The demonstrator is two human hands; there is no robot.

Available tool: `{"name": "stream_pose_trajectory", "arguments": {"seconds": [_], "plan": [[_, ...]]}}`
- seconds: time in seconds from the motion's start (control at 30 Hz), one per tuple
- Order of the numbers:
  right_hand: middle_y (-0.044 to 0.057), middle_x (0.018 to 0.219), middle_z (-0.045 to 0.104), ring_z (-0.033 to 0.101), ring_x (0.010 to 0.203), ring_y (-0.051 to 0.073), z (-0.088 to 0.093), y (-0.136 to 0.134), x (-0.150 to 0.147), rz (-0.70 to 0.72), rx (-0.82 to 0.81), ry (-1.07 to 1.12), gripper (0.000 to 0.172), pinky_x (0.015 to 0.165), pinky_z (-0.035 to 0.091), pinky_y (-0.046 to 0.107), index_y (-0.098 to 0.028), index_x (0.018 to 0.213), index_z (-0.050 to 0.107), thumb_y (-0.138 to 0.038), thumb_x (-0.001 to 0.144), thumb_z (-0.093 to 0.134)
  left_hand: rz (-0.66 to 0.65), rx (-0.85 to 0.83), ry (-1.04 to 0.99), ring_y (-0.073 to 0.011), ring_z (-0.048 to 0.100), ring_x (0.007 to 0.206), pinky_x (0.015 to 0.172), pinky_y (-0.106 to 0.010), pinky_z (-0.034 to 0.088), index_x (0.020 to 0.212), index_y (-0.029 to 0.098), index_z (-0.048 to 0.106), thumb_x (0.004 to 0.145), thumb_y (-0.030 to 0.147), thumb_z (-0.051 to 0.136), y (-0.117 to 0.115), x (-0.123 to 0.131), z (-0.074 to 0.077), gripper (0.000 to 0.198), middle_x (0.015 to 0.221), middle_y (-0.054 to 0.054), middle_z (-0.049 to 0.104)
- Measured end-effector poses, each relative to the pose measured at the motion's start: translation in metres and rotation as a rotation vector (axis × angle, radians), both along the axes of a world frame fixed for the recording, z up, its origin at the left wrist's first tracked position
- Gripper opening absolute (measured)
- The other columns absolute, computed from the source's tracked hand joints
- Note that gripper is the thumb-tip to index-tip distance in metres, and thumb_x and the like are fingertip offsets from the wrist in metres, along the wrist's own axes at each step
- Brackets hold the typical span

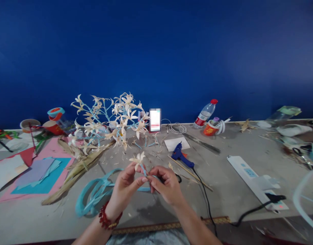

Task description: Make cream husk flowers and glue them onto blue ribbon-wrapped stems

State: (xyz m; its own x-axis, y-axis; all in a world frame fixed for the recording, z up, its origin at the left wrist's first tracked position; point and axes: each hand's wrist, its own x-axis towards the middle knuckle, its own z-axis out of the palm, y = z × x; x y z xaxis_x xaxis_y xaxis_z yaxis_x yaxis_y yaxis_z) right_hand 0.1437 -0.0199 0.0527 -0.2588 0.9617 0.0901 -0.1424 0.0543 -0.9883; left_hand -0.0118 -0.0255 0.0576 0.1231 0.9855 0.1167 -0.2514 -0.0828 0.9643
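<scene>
Above the near part of the table, my left hand (pixel 127 183) is closed, its thumb and fingers pinching the stem of a cream-white artificial flower (pixel 138 160). The stem is wrapped in light blue. My right hand (pixel 166 182) is closed too, with its fingertips at the lower end of the same stem. Whether a strip of blue tape lies between those fingers is too small to tell. A loose coil of light-blue tape (pixel 82 200) lies left of my left hand, and part of it passes behind that hand.
Several branches of finished-looking white flowers (pixel 125 122) stand at the back. A blue glue gun (pixel 181 156) lies right of my hands, its cord trailing forward. Further right is a power strip (pixel 248 180). Coloured paper (pixel 44 183) and dried husks (pixel 80 173) lie left; a bottle (pixel 206 114) stands behind.
</scene>
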Motion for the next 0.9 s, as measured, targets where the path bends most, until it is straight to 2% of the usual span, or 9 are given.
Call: {"name": "stream_pose_trajectory", "arguments": {"seconds": [0.13,0.33,0.4,0.57,0.67,0.8,0.9], "plan": [[-0.002,0.053,0.058,0.055,0.048,0.011,-0.001,-0.002,-0.001,-0.011,0.054,-0.06,0.022,0.05,0.042,0.022,-0.017,0.072,0.063,-0.036,0.083,0.063,-0.022,-0.043,-0.043,-0.0173,0.054,0.078,0.074,-0.028,0.044,0.076,0.018,0.066,0.076,0.024,0.071,0.0,-0.001,-0.001,0.008,0.083,-0.003,0.058],[-0.002,0.055,0.059,0.054,0.053,0.012,0.005,-0.001,0.009,-0.045,0.166,-0.268,0.02,0.054,0.04,0.022,-0.018,0.067,0.064,-0.032,0.081,0.065,-0.082,-0.046,0.075,-0.0172,0.052,0.077,0.073,-0.027,0.041,0.075,0.017,0.064,0.078,0.027,0.07,0.004,-0.011,0.005,0.013,0.077,-0.003,0.059],[-0.003,0.055,0.057,0.051,0.051,0.011,0.003,0.0,0.011,-0.024,0.125,-0.221,0.021,0.051,0.038,0.021,-0.018,0.068,0.063,-0.035,0.081,0.066,-0.077,-0.07,0.079,-0.0169,0.052,0.076,0.071,-0.026,0.041,0.076,0.017,0.063,0.078,0.028,0.07,0.004,-0.014,0.006,0.013,0.076,-0.003,0.059],[-0.008,0.05,0.046,0.036,0.04,0.007,-0.017,0.003,0.012,0.011,-0.15,0.007,0.032,0.04,0.029,0.019,-0.019,0.072,0.057,-0.046,0.073,0.073,-0.009,-0.079,0.058,-0.0161,0.052,0.075,0.068,-0.024,0.04,0.078,0.018,0.063,0.078,0.029,0.07,0.002,-0.021,0.008,0.014,0.077,-0.002,0.059],[-0.008,0.052,0.045,0.037,0.043,0.006,-0.033,0.005,0.015,0.085,-0.179,-0.001,0.035,0.043,0.028,0.019,-0.018,0.069,0.056,-0.047,0.071,0.074,-0.048,-0.115,0.061,-0.0158,0.051,0.073,0.066,-0.024,0.039,0.079,0.017,0.063,0.078,0.03,0.07,0.003,-0.029,0.01,0.015,0.078,-0.003,0.059],[-0.004,0.056,0.053,0.046,0.051,0.009,-0.042,0.008,0.024,0.25,-0.092,-0.205,0.032,0.049,0.033,0.02,-0.017,0.07,0.061,-0.047,0.078,0.067,-0.124,-0.163,0.07,-0.0153,0.05,0.072,0.065,-0.024,0.039,0.081,0.017,0.063,0.08,0.031,0.069,0.004,-0.038,0.006,0.015,0.078,-0.003,0.058],[0.001,0.077,0.065,0.058,0.073,0.015,-0.038,0.014,0.034,0.257,0.13,-0.484,0.021,0.064,0.041,0.023,-0.019,0.082,0.07,-0.04,0.081,0.067,-0.134,-0.197,0.066,-0.0139,0.049,0.071,0.065,-0.023,0.038,0.08,0.017,0.064,0.079,0.031,0.069,0.003,-0.036,-0.003,0.015,0.077,-0.002,0.058]]}}
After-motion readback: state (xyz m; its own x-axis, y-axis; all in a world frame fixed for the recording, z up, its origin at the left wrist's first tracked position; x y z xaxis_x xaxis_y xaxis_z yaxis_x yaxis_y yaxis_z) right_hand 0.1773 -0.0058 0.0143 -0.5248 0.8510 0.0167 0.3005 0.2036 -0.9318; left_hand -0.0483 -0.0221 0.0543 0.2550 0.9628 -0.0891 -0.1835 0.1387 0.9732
